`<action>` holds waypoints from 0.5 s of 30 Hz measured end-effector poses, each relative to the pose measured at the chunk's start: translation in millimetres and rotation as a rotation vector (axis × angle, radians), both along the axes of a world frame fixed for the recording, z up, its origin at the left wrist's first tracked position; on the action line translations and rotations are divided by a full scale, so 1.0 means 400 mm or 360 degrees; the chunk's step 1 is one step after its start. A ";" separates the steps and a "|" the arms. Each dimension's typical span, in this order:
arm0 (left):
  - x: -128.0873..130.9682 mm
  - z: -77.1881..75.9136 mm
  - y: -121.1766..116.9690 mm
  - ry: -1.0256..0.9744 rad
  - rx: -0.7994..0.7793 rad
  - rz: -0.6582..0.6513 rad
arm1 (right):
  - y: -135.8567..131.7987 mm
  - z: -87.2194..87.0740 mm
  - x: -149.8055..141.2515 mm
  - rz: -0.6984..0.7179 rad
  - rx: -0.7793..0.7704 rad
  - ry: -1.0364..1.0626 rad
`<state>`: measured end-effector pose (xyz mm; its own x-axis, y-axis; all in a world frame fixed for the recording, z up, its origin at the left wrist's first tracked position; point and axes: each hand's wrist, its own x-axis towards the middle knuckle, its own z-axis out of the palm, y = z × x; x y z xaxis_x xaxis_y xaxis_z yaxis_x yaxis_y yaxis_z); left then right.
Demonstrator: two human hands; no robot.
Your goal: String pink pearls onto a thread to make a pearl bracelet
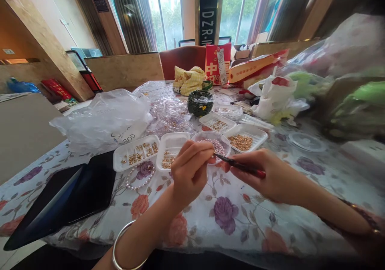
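My right hand [255, 174] is closed around a pair of slim pliers [240, 165] with a dark pointed tip and a red-and-black handle. The tip reaches my left hand [192, 164], whose fingers are pinched together; whatever sits between them is too small to make out. Just behind both hands stands a round clear bowl [226, 146] of pinkish pearl beads [217, 146]. A white tray [162, 142] with gold beads is partly covered by my left hand. Left of it lies a pearl bead strand [141, 187] in a loop on the floral tablecloth [224, 238].
More white trays hold gold pieces: one at left [118, 160], one at right [261, 137]. A black tablet-like case [96, 186] lies at left, near a large plastic bag [99, 113]. A dark green woven basket [200, 105] and a clear lid [306, 141] are farther back.
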<state>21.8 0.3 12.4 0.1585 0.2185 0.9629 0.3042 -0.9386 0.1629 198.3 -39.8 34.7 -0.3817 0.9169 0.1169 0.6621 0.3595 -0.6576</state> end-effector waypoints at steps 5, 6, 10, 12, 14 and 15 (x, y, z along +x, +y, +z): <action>0.002 0.001 0.004 -0.0019 -0.0004 -0.0043 | 0.002 -0.003 0.012 0.0025 0.0030 0.0021; 0.002 0.000 0.005 -0.0030 -0.0006 -0.0056 | 0.002 -0.004 0.014 0.0004 0.0054 0.0023; 0.006 -0.005 0.009 -0.0119 -0.0050 -0.0099 | 0.003 -0.004 0.020 -0.0038 0.0178 -0.0004; 0.007 -0.007 0.011 -0.0160 -0.0090 -0.0113 | 0.003 -0.004 0.024 -0.0041 0.0294 -0.0014; 0.008 -0.007 0.011 -0.0195 -0.0118 -0.0136 | 0.003 -0.004 0.027 -0.0047 0.0397 -0.0037; 0.009 -0.006 0.011 -0.0207 -0.0144 -0.0145 | 0.004 -0.004 0.028 -0.0053 0.0432 -0.0054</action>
<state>25.3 4.8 9.9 0.0571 0.2955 0.9536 0.1897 -0.9410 0.2802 209.7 -38.3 32.9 -0.3596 0.8659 0.3478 0.6966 0.4971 -0.5174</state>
